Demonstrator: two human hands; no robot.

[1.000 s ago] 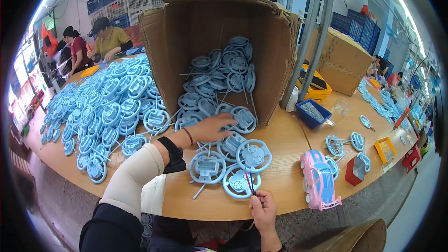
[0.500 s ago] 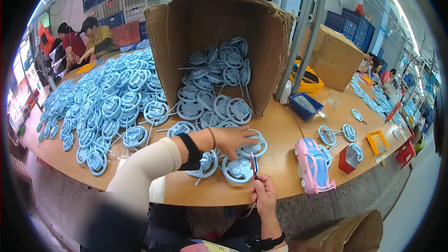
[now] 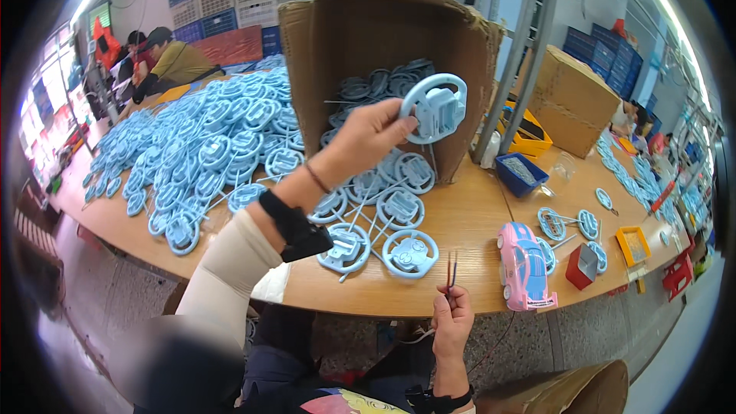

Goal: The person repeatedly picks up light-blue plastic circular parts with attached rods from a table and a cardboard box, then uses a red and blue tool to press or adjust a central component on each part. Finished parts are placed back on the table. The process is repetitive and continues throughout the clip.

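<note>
My left hand [image 3: 376,132] is raised in front of the box, its thumb and fingers closed on the rim of a light blue toy steering wheel [image 3: 445,112]. That wheel's back, with a raised rectangular housing, faces me. Low at the table's front edge, my right hand [image 3: 452,316] pinches a pair of thin wire leads [image 3: 452,270], one reddish and one blue, tips pointing up. Several more steering wheels lie below my left hand, the nearest a face-up wheel [image 3: 410,254] apart from the leads. Thin pale stalks or wires stick out among them.
An open cardboard box [image 3: 307,84] on its side holds more wheels, with a large heap [image 3: 222,138] of them to its left. Rightward are a pink toy car [image 3: 524,264], a blue bin [image 3: 521,175], a red box [image 3: 583,264] and a metal ladder [image 3: 512,69]. People sit at the far left and right.
My left hand has lifted a steering wheel off the table, up in front of the box. My right hand has shifted slightly right, the leads now clear of the wheels. The view has turned somewhat.
</note>
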